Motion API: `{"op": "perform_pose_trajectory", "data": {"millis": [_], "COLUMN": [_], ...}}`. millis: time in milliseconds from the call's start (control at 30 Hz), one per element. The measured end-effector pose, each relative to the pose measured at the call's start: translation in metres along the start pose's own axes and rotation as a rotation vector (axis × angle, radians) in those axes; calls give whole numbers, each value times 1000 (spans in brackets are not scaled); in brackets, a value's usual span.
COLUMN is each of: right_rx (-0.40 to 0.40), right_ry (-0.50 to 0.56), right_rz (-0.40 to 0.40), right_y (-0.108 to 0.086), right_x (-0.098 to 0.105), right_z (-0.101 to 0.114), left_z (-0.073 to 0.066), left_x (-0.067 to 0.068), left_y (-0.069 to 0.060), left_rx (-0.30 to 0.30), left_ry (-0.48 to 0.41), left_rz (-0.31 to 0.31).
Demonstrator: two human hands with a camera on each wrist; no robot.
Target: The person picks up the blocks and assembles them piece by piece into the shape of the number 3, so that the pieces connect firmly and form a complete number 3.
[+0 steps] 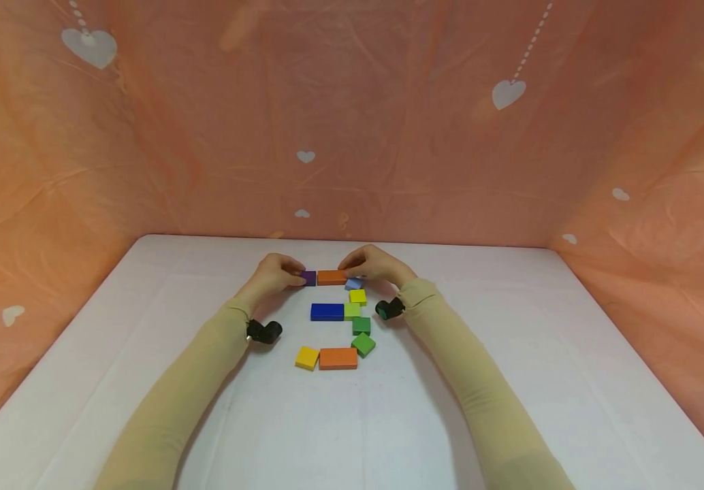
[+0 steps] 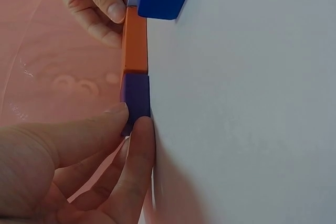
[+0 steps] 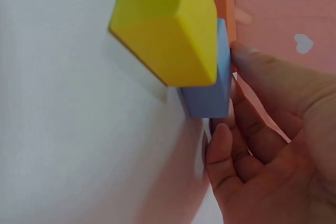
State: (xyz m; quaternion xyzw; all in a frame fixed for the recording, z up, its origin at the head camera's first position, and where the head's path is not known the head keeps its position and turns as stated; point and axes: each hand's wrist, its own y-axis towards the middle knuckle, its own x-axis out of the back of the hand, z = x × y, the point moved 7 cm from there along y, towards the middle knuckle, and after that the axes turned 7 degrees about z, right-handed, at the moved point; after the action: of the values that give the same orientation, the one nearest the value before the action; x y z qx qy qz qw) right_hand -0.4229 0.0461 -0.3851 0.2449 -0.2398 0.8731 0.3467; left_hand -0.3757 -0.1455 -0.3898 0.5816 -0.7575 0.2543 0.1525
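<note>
In the head view, my left hand (image 1: pixel 272 275) is at the left end of the far row of blocks. Its thumb and a finger pinch a small purple block (image 2: pixel 137 95), which abuts a long orange block (image 2: pixel 135 40). My right hand (image 1: pixel 376 264) is at that orange block's other end. The right thumb touches the orange block, while the other fingers lie loosely bent behind. A light blue block (image 3: pixel 210 95) sits beside these fingers, partly hidden. Nearer, a yellow block (image 1: pixel 357 297) stands by a lime block (image 1: pixel 352 312), which adjoins a long blue block (image 1: pixel 327 312).
Below the lime block are a dark green block (image 1: pixel 361 326) and a turned lighter green one (image 1: pixel 363 344). A second orange block (image 1: pixel 338 358) and a tilted amber block (image 1: pixel 307 358) form the nearest row. Orange curtain (image 1: pixel 352 136) surrounds the white table (image 1: pixel 511 354).
</note>
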Motion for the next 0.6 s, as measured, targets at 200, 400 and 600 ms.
{"op": "perform_pose_trajectory", "data": {"millis": [200, 400, 600], "right_rx": [-8, -3, -3], "right_ry": [3, -1, 1], "right_rz": [-6, -5, -13], "right_y": [2, 1, -1], "right_x": [0, -1, -1], "right_z": [-2, -1, 0], "left_z": [-2, -2, 0], "left_x": [-1, -2, -1], "left_y": [-1, 0, 2], "left_rx": [-8, -3, -4], "left_ry": [7, -7, -11], "left_rz": [2, 5, 2]}}
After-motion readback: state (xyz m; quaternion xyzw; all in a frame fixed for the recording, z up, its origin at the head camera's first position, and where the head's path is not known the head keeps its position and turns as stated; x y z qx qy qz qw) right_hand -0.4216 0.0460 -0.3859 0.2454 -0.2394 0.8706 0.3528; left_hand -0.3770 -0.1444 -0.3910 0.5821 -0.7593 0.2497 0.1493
